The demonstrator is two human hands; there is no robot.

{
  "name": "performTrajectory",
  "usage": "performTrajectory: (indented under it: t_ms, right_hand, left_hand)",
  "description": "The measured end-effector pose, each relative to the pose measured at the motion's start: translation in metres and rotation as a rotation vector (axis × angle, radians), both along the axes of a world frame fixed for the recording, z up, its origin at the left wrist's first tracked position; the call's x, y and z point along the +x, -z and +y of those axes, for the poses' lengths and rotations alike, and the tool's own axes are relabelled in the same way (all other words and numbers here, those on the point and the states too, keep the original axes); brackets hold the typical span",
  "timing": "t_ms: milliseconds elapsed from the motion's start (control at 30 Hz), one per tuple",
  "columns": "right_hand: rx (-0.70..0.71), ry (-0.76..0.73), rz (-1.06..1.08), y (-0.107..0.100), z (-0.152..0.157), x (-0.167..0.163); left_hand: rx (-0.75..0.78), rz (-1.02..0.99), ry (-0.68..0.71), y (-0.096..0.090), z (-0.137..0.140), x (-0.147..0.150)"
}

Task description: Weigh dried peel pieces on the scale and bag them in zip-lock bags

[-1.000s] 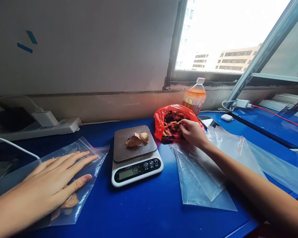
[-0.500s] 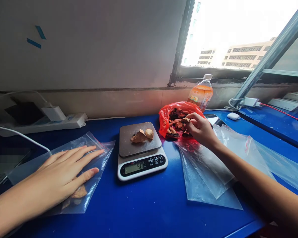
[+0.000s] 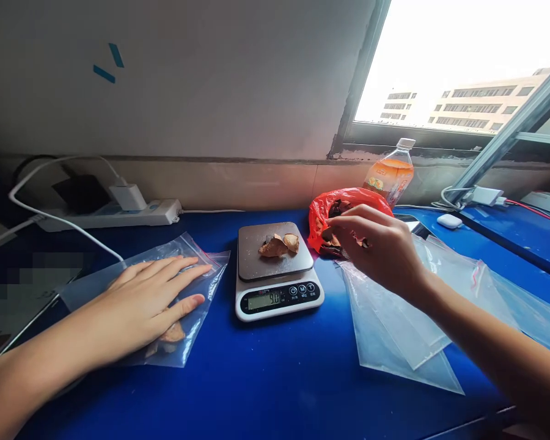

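Note:
My left hand [image 3: 158, 296] lies flat, fingers spread, on a clear zip bag [image 3: 211, 269] with brown dried pieces [image 3: 172, 333] inside. In the middle, a white digital scale [image 3: 282, 308] reads about 9.0 and bears a few curled bits of dried peel [image 3: 275, 245] on its grey plate. Over the open red plastic bag [image 3: 318, 208], which holds more dark dried peel, is my right hand [image 3: 376, 241]. Its thumb and fingers are pinched on a piece of dried peel, mostly hidden behind the fingers.
Several flat zip bags [image 3: 394, 342] lie under my right forearm. Behind the red bag stands a drink bottle [image 3: 392, 171]. A power strip [image 3: 158, 211] with a white cable [image 3: 82, 233] runs along the wall at left. An earbud case [image 3: 449, 221] and a metal bar [image 3: 495, 143] are at right.
My right hand has turned over and lifted slightly at the red bag, its fingertips now pointing left. The whole view has shifted; my left hand stays on its bag.

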State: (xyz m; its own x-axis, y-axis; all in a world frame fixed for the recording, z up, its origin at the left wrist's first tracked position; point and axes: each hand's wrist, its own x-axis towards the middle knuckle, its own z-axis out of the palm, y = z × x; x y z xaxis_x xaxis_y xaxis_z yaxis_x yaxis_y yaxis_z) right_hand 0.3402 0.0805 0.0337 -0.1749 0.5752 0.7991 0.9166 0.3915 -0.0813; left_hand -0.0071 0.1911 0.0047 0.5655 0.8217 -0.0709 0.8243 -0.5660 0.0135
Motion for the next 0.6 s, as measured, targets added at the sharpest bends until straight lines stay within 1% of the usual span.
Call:
performTrajectory:
  t_ms: [67, 167, 267, 433, 533, 600]
  right_hand:
    - [-0.096, -0.02, -0.117, -0.013, 0.013, -0.017]
    - [-0.288, 0.002, -0.267, -0.03, 0.043, -0.033]
    - [-0.39, -0.001, -0.363, -0.04, 0.071, -0.041]
    - [-0.528, -0.03, -0.522, -0.045, 0.1, -0.06]
    - [-0.643, -0.038, -0.648, -0.043, 0.108, -0.075]
    - [-0.679, -0.044, -0.712, -0.043, 0.111, -0.083]
  left_hand:
    - [-0.007, 0.042, 0.012, -0.005, -0.004, 0.003]
    - [-0.024, 0.07, 0.053, -0.012, -0.009, 0.005]
    - [-0.029, 0.039, 0.064, -0.014, -0.011, 0.006]
    - [-0.034, 0.016, 0.056, -0.016, -0.014, 0.008]
    - [-0.032, 0.044, 0.062, -0.017, -0.016, 0.008]
    - [-0.037, 0.055, 0.063, -0.018, -0.017, 0.008]
